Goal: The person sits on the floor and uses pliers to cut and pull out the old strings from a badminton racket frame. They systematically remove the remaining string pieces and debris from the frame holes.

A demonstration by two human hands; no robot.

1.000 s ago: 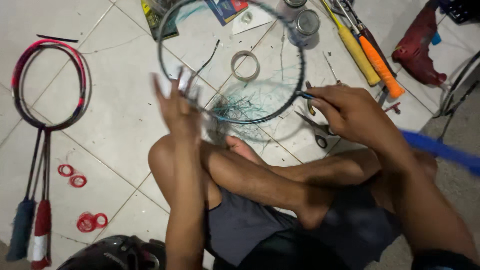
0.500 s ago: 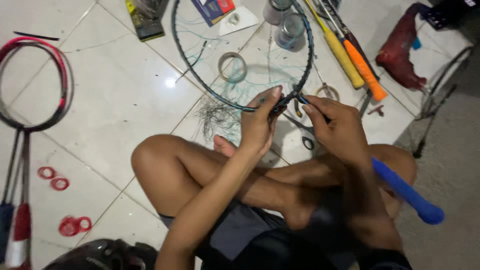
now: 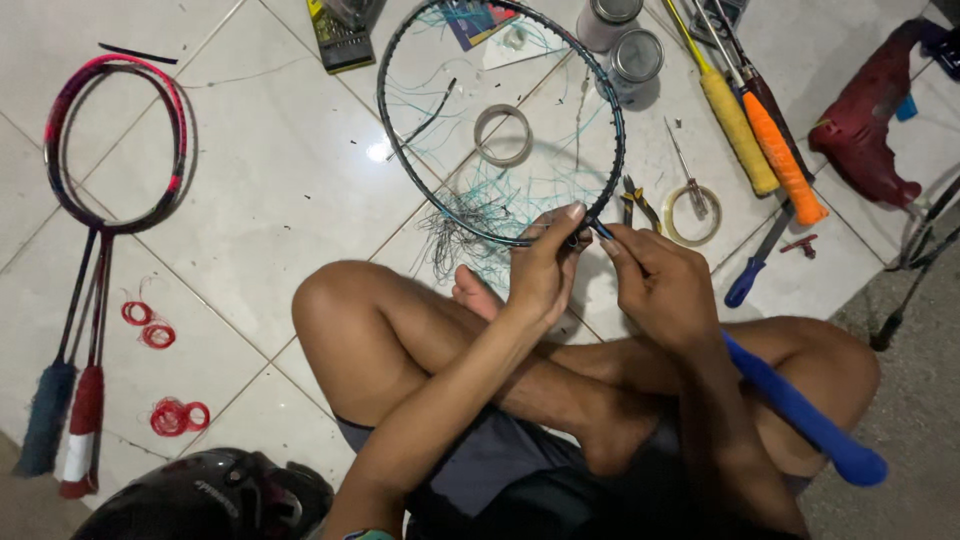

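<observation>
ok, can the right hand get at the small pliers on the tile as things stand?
Probably yes. The pliers lie bare on the floor just beyond the right hand, with nothing between them, but that hand is pinching the racket frame beside the left hand and would have to let go first.

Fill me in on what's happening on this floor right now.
A person sits cross-legged on the tiled floor with a dark badminton racket across the lap, its blue grip trailing past the knee. The left hand and right hand both pinch the frame near the throat. The hoop has only loose cut strings left. Two more rackets, pliers and tape rolls lie around.
</observation>
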